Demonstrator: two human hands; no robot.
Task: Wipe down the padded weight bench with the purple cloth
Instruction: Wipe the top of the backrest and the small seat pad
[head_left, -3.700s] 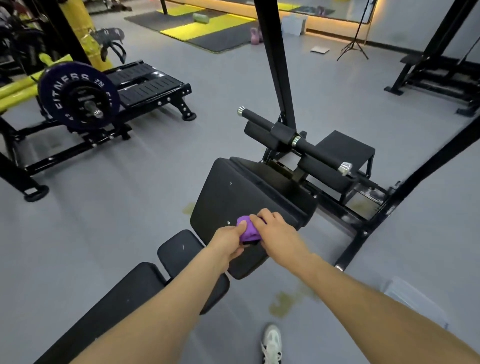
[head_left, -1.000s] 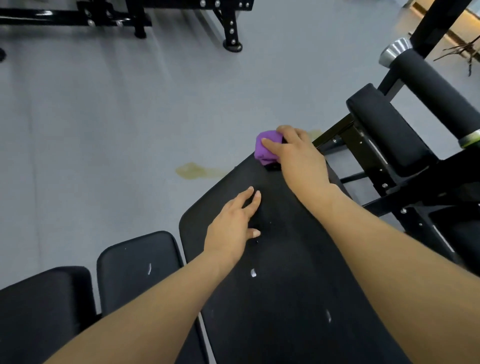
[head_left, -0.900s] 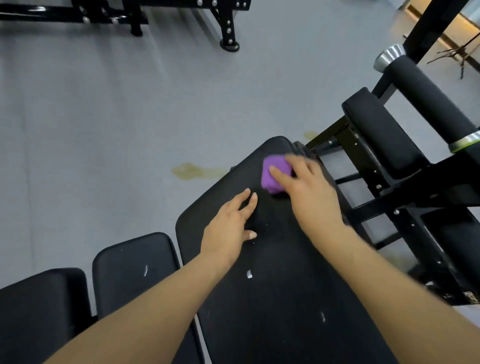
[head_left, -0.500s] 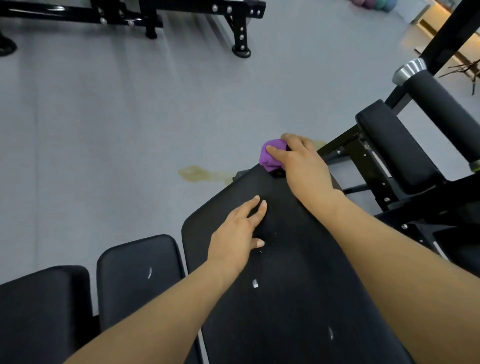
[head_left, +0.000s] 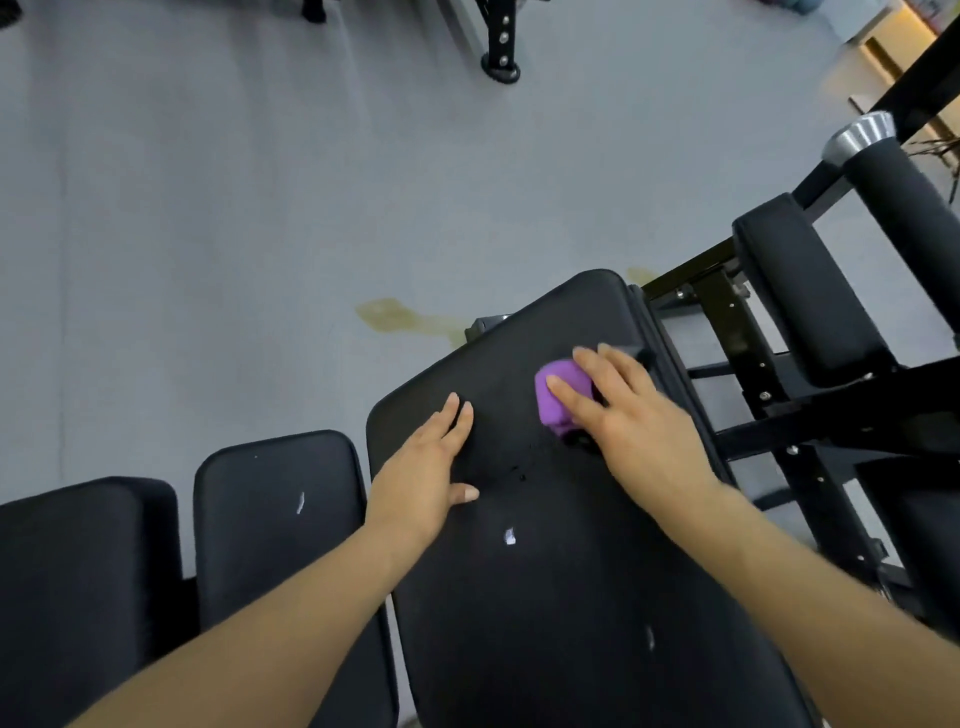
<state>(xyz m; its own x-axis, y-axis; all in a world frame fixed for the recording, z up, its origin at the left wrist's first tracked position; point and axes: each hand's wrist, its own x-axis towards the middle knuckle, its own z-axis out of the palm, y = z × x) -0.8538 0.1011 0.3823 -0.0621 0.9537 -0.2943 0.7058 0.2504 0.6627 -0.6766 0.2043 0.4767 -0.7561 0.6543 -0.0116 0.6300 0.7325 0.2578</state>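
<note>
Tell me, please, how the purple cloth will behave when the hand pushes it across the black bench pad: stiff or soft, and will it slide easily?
The purple cloth is bunched under the right hand, so it is probably soft and floppy. It looks small and likely light. The bench pad looks smooth, so it should slide readily under pressure.

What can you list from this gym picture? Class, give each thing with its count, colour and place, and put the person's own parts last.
bench pad: 1, black, centre, white scuffs
smaller pads: 2, black, lower left
purple cloth: 1, bunched on the bench pad's far half
roller pad: 1, black with silver cap, upper right
floor: grey, with a yellowish stain
left hand: flat on the bench pad
right hand: grips the cloth
</note>
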